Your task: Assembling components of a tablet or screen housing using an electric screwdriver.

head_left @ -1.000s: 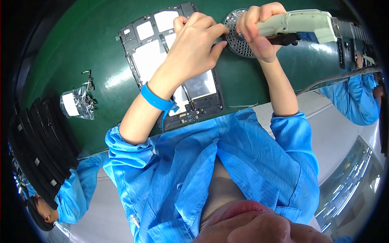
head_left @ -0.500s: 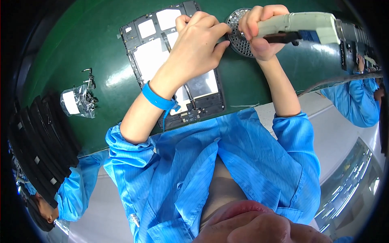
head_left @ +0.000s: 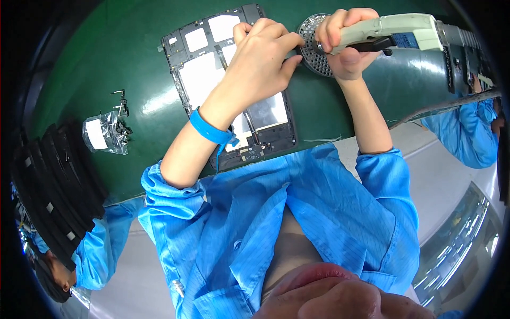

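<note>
While the pale green trigger-handled tool (head_left: 396, 31) is held crosswise, nose leftward over the perforated round tray (head_left: 314, 64), the right hand (head_left: 350, 65) grips it. The left hand (head_left: 263, 61), fingers bent near the tray's left rim, overlies the opened tablet (head_left: 199, 80); any pinch cannot be determined.

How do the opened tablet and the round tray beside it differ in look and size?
Shape: the tablet is roughly rectangular, while the tray is round.
Size: the tablet looks clearly larger than the tray.
Surface: the tablet is black with broad white and silvery areas; the tray is grey and closely dotted.
Shared: both lie on the green table, each partly hidden from view.
</note>
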The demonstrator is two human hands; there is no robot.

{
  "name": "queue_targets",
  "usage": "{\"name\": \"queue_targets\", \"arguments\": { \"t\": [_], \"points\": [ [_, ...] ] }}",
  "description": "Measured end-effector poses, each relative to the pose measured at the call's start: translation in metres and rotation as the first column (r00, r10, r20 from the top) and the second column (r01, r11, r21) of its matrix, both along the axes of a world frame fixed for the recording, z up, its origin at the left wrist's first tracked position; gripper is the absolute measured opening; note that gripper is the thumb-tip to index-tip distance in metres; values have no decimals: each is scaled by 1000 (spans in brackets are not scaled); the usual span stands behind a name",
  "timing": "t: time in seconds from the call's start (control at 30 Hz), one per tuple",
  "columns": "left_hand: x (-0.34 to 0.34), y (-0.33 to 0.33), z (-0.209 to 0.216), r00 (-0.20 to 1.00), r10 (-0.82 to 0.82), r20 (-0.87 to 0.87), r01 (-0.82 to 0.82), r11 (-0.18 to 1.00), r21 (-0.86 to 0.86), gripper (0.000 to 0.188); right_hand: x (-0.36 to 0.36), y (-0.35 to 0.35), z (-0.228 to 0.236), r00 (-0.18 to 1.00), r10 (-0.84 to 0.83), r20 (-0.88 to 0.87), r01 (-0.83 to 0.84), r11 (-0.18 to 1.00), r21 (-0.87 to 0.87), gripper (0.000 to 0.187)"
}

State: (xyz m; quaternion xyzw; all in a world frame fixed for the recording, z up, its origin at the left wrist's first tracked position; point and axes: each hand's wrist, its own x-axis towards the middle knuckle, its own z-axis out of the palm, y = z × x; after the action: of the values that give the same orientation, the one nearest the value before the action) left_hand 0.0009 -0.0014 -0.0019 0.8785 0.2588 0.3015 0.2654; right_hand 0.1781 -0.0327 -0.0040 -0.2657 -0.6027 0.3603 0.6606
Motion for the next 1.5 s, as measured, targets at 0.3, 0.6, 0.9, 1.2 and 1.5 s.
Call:
{"name": "queue_targets", "arguments": {
  "t": [0.3, 0.6, 0.9, 1.2, 1.5],
  "points": [
    [-1, 0, 0, 1000, -5, -8, 5, 1000, -14, 19, 7, -2, 2, 997, 10, -73, -7, 999, 38, 50],
    [1, 1, 4, 999, -13, 40, 14, 1000, -12, 26, 7, -6, 18, 979, 151, -135, -135, 984, 118, 56],
    [-10, -4, 4, 990, 98, 102, -96, 995, -29, 29, -12, -9, 31, 923, 268, -276, -261, 963, 62, 56],
    [-173, -24, 53, 776, 631, 2, -616, 758, 215, 6, -12, -12, 56, 952, 247, -183, -229, 967, 114, 62],
    [-245, 24, 26, 683, 715, -151, -626, 679, 384, 14, -40, -3, 62, 947, 261, -188, -245, 964, 102, 54]
  ]
}}
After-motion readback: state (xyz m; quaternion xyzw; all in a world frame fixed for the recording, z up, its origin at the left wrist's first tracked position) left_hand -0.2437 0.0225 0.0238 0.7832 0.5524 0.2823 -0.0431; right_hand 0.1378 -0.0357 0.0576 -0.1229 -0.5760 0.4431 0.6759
